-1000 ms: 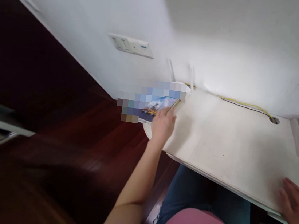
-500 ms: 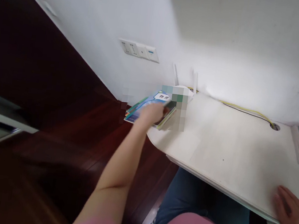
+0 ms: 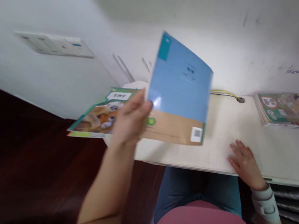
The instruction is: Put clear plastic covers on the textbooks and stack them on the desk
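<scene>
Above the left part of the desk [image 3: 215, 157], my left hand [image 3: 130, 118] is closed on the edge of a textbook [image 3: 180, 90]. Its blue and tan back cover, with a barcode at the lower right, faces me, tilted upright. Behind the hand lies a green biology textbook [image 3: 102, 115] with a panda-like picture, atop other books and jutting past the desk's left end; the held book and hand hide part of it. My right hand [image 3: 246, 163] lies on the desk near its front edge, fingers spread, holding nothing. A light wristband [image 3: 267, 202] circles that wrist.
A stack of books [image 3: 287, 110] lies against the wall at the right. Yellow and black cables run to a cable hole [image 3: 240, 99]. A white router with antennas [image 3: 124, 68] stands at the back left, below a socket panel [image 3: 55, 45]. Dark floor shows at left.
My left hand has lifted a textbook off the left pile and turned it back cover toward me, exposing the biology book. The view has swung right. My right hand still rests on the desk.
</scene>
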Action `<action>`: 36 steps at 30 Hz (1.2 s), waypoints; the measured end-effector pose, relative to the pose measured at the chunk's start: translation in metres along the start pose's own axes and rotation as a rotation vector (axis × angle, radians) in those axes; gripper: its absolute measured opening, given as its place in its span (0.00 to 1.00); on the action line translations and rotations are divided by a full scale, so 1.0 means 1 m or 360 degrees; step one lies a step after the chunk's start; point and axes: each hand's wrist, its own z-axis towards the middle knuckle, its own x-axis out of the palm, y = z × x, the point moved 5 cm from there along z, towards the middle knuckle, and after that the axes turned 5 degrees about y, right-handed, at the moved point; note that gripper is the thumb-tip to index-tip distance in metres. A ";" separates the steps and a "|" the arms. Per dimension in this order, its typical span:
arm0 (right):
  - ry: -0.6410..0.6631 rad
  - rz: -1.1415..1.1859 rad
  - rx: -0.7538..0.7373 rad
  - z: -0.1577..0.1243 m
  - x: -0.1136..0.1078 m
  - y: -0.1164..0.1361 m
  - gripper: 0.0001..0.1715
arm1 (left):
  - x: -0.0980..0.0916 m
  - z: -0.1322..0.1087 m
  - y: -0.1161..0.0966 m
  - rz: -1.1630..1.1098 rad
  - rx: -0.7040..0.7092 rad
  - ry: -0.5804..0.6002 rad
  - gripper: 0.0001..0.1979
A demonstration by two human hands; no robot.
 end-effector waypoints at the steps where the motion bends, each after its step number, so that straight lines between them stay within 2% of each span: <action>1: 0.0032 -0.0014 0.0017 -0.001 0.005 -0.001 0.25 | 0.023 -0.003 0.021 -0.0162 -0.0139 0.0124 0.22; 3: 0.0066 -0.0027 0.0029 -0.005 0.011 -0.004 0.25 | 0.062 -0.016 0.063 -0.0365 -0.0390 0.0271 0.23; 5: 0.0082 -0.0020 0.0009 -0.008 0.014 -0.007 0.28 | 0.089 -0.033 0.100 -0.0457 -0.0606 0.0380 0.24; 7: 0.0084 0.0003 -0.0015 -0.009 0.015 -0.009 0.30 | 0.098 -0.049 0.130 -0.0381 -0.0755 0.0381 0.24; 10: -0.0030 0.0069 -0.0028 -0.009 0.013 -0.012 0.27 | 0.088 -0.060 0.156 0.0010 -0.0756 0.0392 0.23; 13: -0.0210 0.0149 -0.0018 -0.009 0.008 -0.013 0.22 | 0.071 -0.060 0.160 0.0595 -0.0578 0.0471 0.22; 16: -0.0260 0.0184 0.0009 -0.009 0.006 -0.011 0.20 | 0.059 -0.062 0.160 0.1025 -0.0454 0.0536 0.23; 22: -0.0254 0.0230 0.0037 -0.010 0.004 -0.011 0.20 | 0.033 -0.064 0.164 0.1335 -0.0329 0.0429 0.25; 27: -0.0208 0.0198 0.0047 -0.010 0.001 -0.011 0.20 | 0.017 -0.059 0.168 0.1523 -0.0266 0.0439 0.24; 31: -0.0174 0.0073 0.0054 -0.001 -0.005 0.012 0.21 | 0.021 -0.060 0.166 0.1696 -0.0153 0.0425 0.24; 36: 0.0032 0.0201 -0.0245 0.016 0.005 0.061 0.29 | 0.026 -0.062 0.164 0.1781 -0.0165 0.0488 0.25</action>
